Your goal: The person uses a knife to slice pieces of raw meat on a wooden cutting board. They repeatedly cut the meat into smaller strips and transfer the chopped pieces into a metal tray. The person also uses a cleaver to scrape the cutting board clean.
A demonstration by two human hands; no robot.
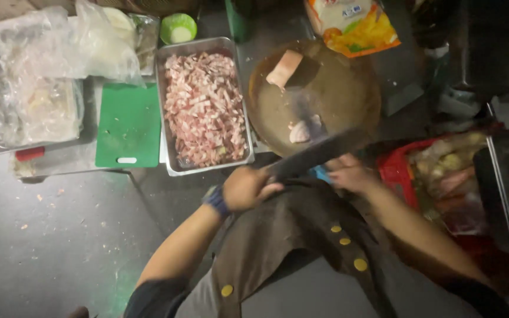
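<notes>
Two hands on one cleaver (319, 154): left hand (245, 188) fingers clamped on handle, right hand (349, 174) fingers' state unclear. Heavy, stiff blade; grip handle only.

A dull, dark metal cleaver (319, 154) shows a matt blade, blurred in the left hand (245, 188). The round chopping block (349, 94) looks like worn wood, its top smooth and stained. A brushed metal tray (169, 106) holds moist, glistening cut meat (204, 109). The green cutting board (128, 125) is matt plastic. Clear plastic bags (60, 59) are crinkled and glossy. The apron (290, 235) is matt brown cloth with shiny yellow buttons (360, 264). The floor (48, 247) is rough grey.
</notes>
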